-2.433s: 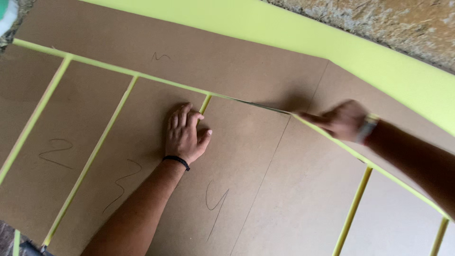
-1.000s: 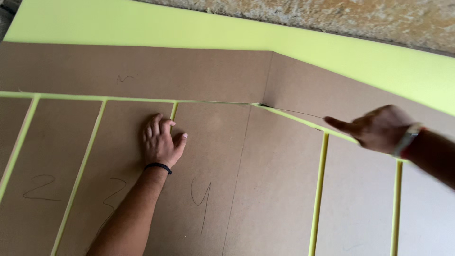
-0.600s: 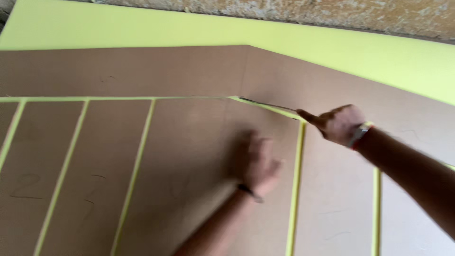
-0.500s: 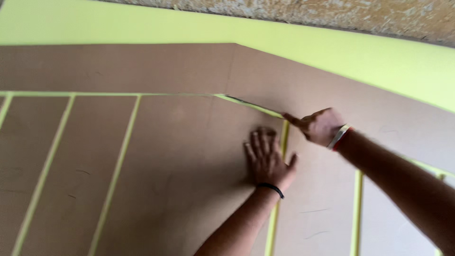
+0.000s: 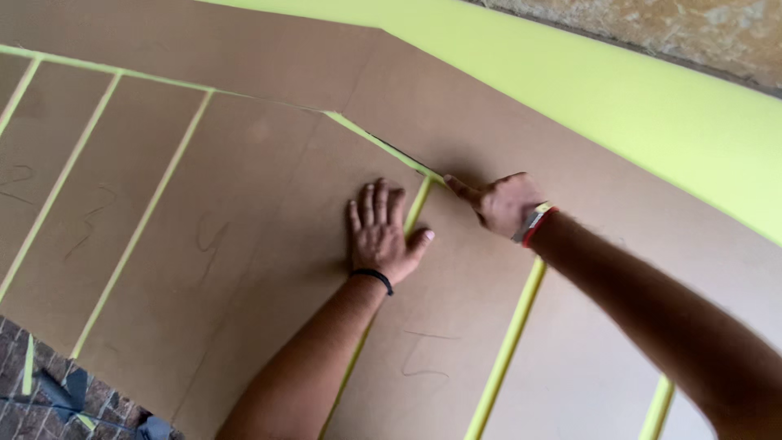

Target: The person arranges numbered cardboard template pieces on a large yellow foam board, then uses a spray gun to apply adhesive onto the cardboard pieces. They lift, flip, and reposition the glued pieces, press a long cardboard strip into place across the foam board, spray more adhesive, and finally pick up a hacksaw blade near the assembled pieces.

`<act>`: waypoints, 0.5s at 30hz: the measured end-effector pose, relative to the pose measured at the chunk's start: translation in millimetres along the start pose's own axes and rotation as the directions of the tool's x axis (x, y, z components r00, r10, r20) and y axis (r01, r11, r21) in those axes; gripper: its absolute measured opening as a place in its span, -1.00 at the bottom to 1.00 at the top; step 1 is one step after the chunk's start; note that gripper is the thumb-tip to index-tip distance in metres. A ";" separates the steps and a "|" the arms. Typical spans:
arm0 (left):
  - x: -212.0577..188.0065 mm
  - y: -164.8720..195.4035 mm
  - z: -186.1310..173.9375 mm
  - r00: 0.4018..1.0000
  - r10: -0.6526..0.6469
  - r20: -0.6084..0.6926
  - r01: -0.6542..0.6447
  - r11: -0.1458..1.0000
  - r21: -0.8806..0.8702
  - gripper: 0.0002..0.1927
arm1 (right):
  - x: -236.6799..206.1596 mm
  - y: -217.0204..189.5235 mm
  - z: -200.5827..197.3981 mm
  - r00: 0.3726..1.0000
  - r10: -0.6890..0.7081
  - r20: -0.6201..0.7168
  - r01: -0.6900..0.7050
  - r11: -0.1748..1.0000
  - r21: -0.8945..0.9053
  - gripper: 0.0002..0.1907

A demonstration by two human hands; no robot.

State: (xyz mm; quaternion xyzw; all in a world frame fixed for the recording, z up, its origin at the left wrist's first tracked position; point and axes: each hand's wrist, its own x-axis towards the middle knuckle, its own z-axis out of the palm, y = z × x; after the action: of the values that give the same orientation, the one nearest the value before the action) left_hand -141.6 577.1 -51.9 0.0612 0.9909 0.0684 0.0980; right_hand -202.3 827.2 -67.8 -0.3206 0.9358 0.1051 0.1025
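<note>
Brown cardboard sheets [image 5: 269,244] lie joined by narrow yellow-green tape lines [image 5: 509,346]. My left hand [image 5: 381,232], with a black band on its wrist, presses flat on the cardboard with its fingers spread beside a tape line. My right hand [image 5: 501,202], wearing a wristband, has its fingers pinched at the end of a yellow-green tape strip [image 5: 383,145]. That strip runs diagonally up-left along a seam, slightly lifted, with a dark shadow under it. The two hands are a short gap apart.
A wide yellow-green band [image 5: 652,106] borders the cardboard at the upper right, with a rough speckled surface [image 5: 700,33] beyond it. Brick floor [image 5: 32,399] and grey tape scraps [image 5: 73,383] show at the lower left. Handwritten marks sit on several panels.
My view has swung, and both hands have travelled right along the seam. My left hand lifted and pressed down again closer to my right hand, which stays on the strip.
</note>
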 end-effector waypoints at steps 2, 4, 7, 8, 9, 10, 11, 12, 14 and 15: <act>-4.8 2.7 3.0 1.000 -0.007 0.005 0.007 1.000 0.023 -0.02 | -53.0 22.2 1.6 0.996 -0.033 -0.088 0.034 0.999 0.009 -0.22; -8.9 6.8 4.1 0.999 0.002 -0.038 -0.002 1.000 0.018 -0.01 | -111.6 31.1 3.6 0.993 -0.048 -0.112 0.050 0.999 0.015 -0.12; -10.7 11.8 2.9 0.998 0.012 -0.064 -0.008 0.998 0.058 -0.01 | -160.5 33.5 4.8 0.957 -0.043 -0.286 0.081 0.989 0.124 -0.24; -9.9 12.6 2.2 0.997 0.004 -0.071 0.001 0.997 0.076 -0.01 | -159.4 31.9 6.1 0.973 -0.019 -0.231 0.043 0.994 0.098 -0.24; -9.9 13.6 2.6 0.999 -0.001 -0.054 0.005 0.998 0.069 0.00 | -155.3 29.5 9.0 0.984 0.008 -0.178 0.004 0.997 0.071 -0.24; -8.8 13.8 3.2 0.999 -0.003 -0.037 0.005 0.998 0.062 0.02 | -148.9 27.8 12.5 0.992 0.040 -0.123 -0.035 0.999 0.042 -0.24; -9.1 14.5 5.0 1.000 -0.003 -0.022 0.004 0.998 0.055 0.04 | -144.1 27.8 17.0 0.994 0.041 -0.106 -0.039 0.999 0.022 -0.24; -10.4 14.7 7.8 1.000 -0.005 -0.023 0.007 0.999 0.054 0.02 | -141.3 29.5 22.1 0.995 0.044 -0.090 -0.044 0.999 0.002 -0.24; -13.8 14.6 14.2 1.000 0.003 -0.020 -0.002 0.999 0.045 -0.01 | -160.3 35.7 33.7 0.992 0.029 -0.124 -0.035 0.998 -0.043 -0.25; -14.4 13.2 16.8 0.999 0.010 -0.034 -0.009 1.000 0.027 -0.02 | -186.3 42.4 38.5 0.985 0.005 -0.175 -0.018 0.997 -0.072 -0.25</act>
State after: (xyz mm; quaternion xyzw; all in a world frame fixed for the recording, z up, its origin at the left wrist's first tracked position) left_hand -122.8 590.2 -63.5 0.0660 0.9930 0.0565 0.0798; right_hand -79.8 977.8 -50.8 -0.3265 0.9385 0.1117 0.0076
